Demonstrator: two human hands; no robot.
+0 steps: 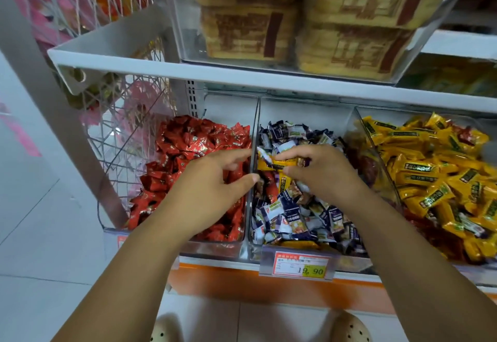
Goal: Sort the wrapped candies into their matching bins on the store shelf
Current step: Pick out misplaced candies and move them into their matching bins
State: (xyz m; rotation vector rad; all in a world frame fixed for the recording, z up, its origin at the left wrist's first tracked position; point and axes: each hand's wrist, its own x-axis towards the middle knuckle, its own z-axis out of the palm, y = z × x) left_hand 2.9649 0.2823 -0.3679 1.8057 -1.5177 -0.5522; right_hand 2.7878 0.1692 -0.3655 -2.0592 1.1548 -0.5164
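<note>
Three clear bins stand side by side on the shelf. The left bin [215,250] holds red candies [188,142]. The middle bin [295,107] holds white-and-navy candies [290,215] with a few yellow and red ones mixed in. The right bin [361,116] holds yellow candies [430,177] with some red ones. My right hand [322,172] hovers over the middle bin and pinches a yellow candy [279,163]. My left hand [212,183] is over the red candies, fingers relaxed and reaching toward the divider, holding nothing.
A price tag [301,263] reading 19.90 hangs on the middle bin's front. Above, a shelf edge [242,75] carries a clear box of tan packets [295,24]. A wire rack [126,132] stands to the left. Light shoes [352,328] show on the tiled floor.
</note>
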